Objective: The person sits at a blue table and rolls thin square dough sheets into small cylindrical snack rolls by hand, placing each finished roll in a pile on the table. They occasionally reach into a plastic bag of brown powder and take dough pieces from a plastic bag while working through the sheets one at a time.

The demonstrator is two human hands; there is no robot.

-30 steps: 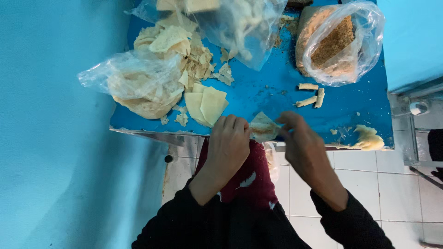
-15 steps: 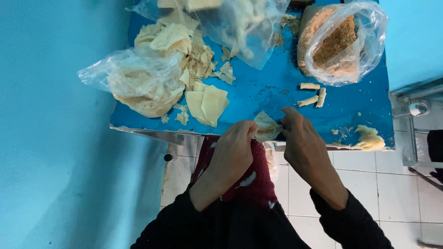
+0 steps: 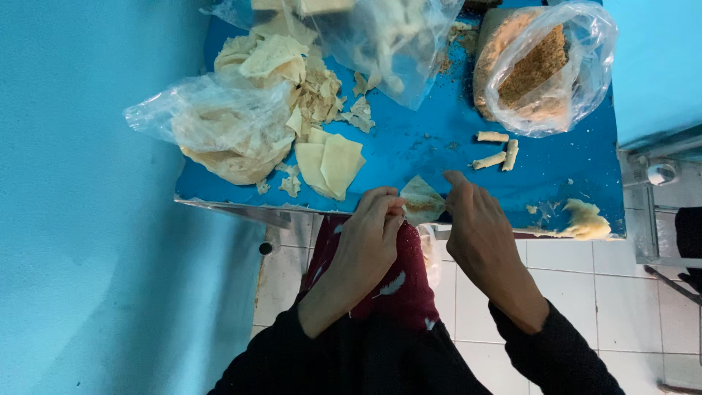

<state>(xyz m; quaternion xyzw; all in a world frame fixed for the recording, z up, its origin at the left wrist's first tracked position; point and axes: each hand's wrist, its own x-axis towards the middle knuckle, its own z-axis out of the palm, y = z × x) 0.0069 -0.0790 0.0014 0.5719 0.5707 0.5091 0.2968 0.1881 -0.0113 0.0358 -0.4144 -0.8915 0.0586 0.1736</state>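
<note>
Wrapper point(image 3: 423, 199) between hands, at table point(image 3: 409, 150) edge

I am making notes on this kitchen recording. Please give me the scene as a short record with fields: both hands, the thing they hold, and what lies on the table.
left hand: pinches the wrapper's left edge
right hand: pinches its right edge
wrapper: thin pale piece, partly folded, at the table's near edge
table: blue top
finished rolls: three small ones
filling bag: clear, brown crumbs
wrapper stack: flat pale sheets, left of hands
</note>
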